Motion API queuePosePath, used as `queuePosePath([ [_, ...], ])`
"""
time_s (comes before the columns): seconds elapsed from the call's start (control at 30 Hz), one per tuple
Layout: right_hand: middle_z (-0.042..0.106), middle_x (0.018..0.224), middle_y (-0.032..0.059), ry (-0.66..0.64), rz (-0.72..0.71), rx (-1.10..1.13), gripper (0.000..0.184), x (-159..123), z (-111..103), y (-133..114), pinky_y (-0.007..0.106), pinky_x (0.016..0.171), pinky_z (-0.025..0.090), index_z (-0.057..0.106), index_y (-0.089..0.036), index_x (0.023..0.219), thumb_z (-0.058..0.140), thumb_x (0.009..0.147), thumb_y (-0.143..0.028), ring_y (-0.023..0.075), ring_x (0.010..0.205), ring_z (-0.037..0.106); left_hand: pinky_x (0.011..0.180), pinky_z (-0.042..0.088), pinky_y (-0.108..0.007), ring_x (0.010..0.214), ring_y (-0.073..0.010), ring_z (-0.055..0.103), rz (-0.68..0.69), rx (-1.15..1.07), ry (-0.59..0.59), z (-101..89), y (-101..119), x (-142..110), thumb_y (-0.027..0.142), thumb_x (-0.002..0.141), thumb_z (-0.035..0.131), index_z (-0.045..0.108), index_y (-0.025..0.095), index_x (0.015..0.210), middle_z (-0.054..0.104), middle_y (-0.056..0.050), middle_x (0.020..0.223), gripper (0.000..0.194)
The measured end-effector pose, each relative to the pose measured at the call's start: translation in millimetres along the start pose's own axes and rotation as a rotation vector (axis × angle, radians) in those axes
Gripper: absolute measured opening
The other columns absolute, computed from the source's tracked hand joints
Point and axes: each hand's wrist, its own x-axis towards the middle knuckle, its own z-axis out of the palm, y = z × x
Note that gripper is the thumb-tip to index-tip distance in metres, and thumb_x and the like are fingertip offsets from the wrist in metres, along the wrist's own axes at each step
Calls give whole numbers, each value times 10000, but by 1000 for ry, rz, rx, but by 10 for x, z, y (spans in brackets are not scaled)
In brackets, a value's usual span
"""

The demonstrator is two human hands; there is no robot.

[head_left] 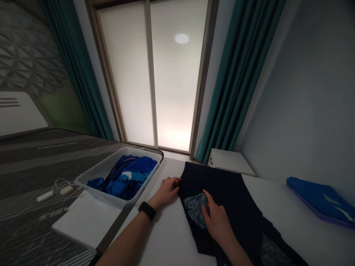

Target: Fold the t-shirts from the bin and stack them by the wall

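Observation:
A dark navy garment (222, 184) is spread flat on the white table, with curved paisley patches on it; its kind is hard to make out, though it resembles shorts. My left hand (168, 189), a black watch (147, 211) on its wrist, pinches the garment's left edge between thumb and fingers. Over the nearer paisley patch (195, 208) lies my right hand (219, 221), its thumb and forefinger apart and touching the cloth. A second paisley patch (274, 253) shows at the lower right, partly cut off by the frame.
Left of the table, a clear plastic bin (94, 192) holds crumpled blue clothes (130, 179). It rests partly on a white box (85, 221) on the dark bed (24, 184). Folded blue and purple clothes (321, 197) lie at the right. Behind stands a white cabinet (231, 160).

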Motion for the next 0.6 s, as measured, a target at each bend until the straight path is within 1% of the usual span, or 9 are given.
queuePosePath([
  [0.07,711,867,44,-64,2,57,593,-38,-38,-12,396,884,442,342,-173,1489,402,925,-345,244,820,660,894,398,-383,944,-227,599,4,40,-4,17,-3,10,134,818,538,625,234,1138,685,-19,910,347],
  [0.13,717,909,20,-135,-37,135,631,-77,-61,-6,388,905,449,317,-223,1501,454,899,-351,231,861,664,886,398,-382,948,-227,599,10,57,1,22,-9,15,127,831,524,629,232,1121,685,-21,913,326],
  [0.2,690,1154,37,-154,-108,206,618,-99,-73,0,382,974,427,343,-255,1487,462,883,-307,223,1043,641,877,401,-374,954,-226,601,13,59,2,11,-19,17,125,842,514,630,230,1113,687,-22,915,313],
  [0.27,549,1401,53,-116,-172,246,574,-101,-83,-8,368,1042,383,376,-246,1468,424,897,-276,215,1245,535,854,410,-358,938,-221,607,10,54,5,-9,-32,18,121,849,503,631,225,1105,690,-20,897,304],
  [0.3,500,1450,59,-94,-183,241,555,-99,-89,-19,363,1053,376,379,-233,1466,399,913,-271,213,1287,499,839,415,-348,924,-217,610,6,52,8,-19,-40,20,121,853,500,634,224,1097,690,-18,886,297],
  [0.37,535,1415,87,-74,-163,163,531,-99,-97,-46,379,1026,399,376,-209,1470,357,942,-260,226,1239,541,815,420,-330,895,-208,616,-1,55,15,-32,-57,24,132,859,506,644,225,1074,690,-13,865,272],
  [0.43,648,1259,115,-92,-123,11,516,-114,-95,-69,419,977,423,395,-189,1464,340,951,-225,253,1089,629,812,416,-324,882,-201,619,-9,65,23,-30,-73,30,143,855,528,653,227,1055,690,-10,858,251],
  [0.5,713,1095,121,-114,-113,-129,497,-143,-81,-82,450,956,418,444,-178,1436,340,949,-183,269,987,662,820,409,-327,876,-198,618,-16,76,26,-15,-86,38,148,843,555,655,229,1053,691,-7,854,246],
  [0.6,720,1051,125,-92,-132,-210,466,-204,-50,-86,467,968,398,475,-177,1415,382,959,-210,281,988,659,814,407,-328,859,-193,612,-24,83,28,11,-100,51,153,832,580,646,228,1068,689,-3,852,256],
])
